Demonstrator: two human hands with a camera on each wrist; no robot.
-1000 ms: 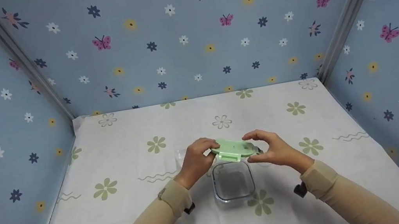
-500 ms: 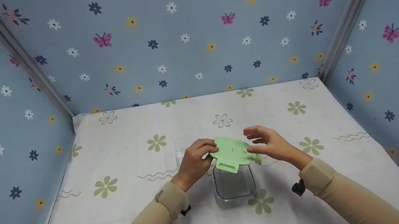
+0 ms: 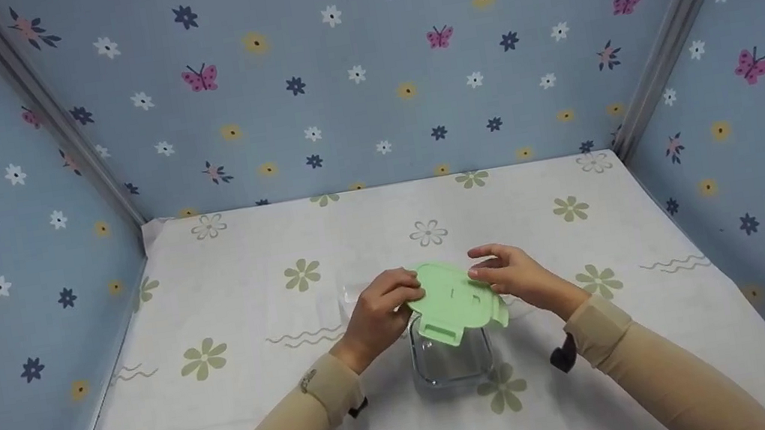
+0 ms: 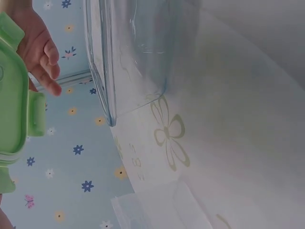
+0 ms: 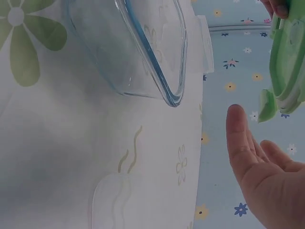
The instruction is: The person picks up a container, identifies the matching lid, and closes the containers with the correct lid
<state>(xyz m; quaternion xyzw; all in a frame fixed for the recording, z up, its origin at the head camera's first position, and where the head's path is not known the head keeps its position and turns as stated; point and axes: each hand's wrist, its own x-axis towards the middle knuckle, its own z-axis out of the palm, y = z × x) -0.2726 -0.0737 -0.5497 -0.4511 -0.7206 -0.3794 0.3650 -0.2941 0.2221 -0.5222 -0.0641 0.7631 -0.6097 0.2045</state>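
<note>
My left hand (image 3: 378, 314) pinches the left edge of a light green food container lid (image 3: 449, 297) with flaps along its sides. The lid is tilted in the air above a rectangular glass food container (image 3: 454, 367), covering its far part in the head view. At the lid's right side is my right hand (image 3: 522, 276), its fingers extended. In the right wrist view, those fingers (image 5: 237, 121) are apart from the lid. The glass container (image 4: 147, 43) stands upright on the cloth, with no lid on it.
A clear plastic piece (image 3: 349, 296) lies behind my left hand, partly hidden. Another clear, rounded-edged piece (image 5: 112, 200) lies on the cloth in the right wrist view. Flower-patterned walls (image 3: 365, 96) enclose the white cloth-covered table (image 3: 231, 420) at back and sides.
The lid has turned from a nearly edge-on tilt to show its broad face, and its near edge has come down over the glass container. My right hand's fingers have straightened beside it.
</note>
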